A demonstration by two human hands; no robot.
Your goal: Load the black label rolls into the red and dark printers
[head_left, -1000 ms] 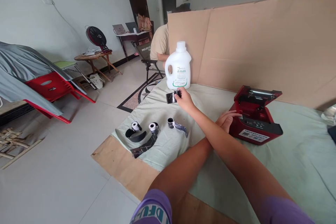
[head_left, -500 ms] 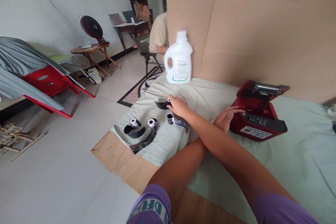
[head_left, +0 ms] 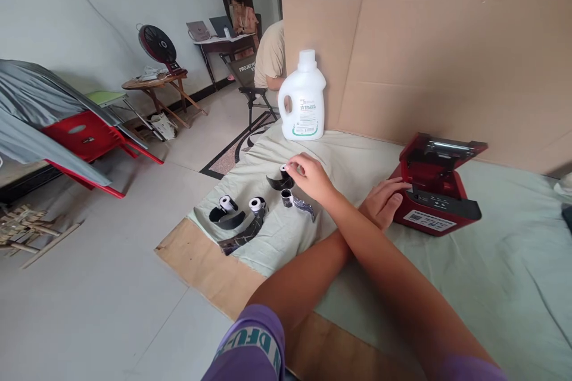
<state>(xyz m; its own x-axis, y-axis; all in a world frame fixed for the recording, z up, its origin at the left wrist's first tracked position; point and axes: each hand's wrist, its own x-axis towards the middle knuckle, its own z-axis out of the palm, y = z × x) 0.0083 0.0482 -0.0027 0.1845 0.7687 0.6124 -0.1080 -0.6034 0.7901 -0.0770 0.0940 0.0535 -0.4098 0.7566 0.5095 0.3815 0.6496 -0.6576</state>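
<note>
My arms are crossed. My left hand (head_left: 382, 201) lies open with its fingers flat against the side of a red and black label printer (head_left: 433, 217), whose lid is raised. My right hand (head_left: 315, 177) is beside a small black-and-white paper roll (head_left: 285, 181), its fingers loosely curved and apart, fingertips close to the roll's top. A second roll (head_left: 286, 197) with a dark unwound tail lies just below it. Further left are two more rolls, one tipped (head_left: 227, 204) and one upright (head_left: 256, 205), both with dark strips trailing onto the cloth.
A white detergent bottle (head_left: 304, 101) stands at the back before a cardboard panel (head_left: 402, 59). Pale green cloth (head_left: 504, 286) covers the wooden board (head_left: 201, 268). Beyond it are a seated person (head_left: 270, 53), a second person at a desk, a fan (head_left: 156, 43) and a red chair (head_left: 84, 134).
My right hand has eased up off the roll, and its fingers have loosened, leaving the roll on the cloth. My left hand stays against the printer. The view has shifted slightly.
</note>
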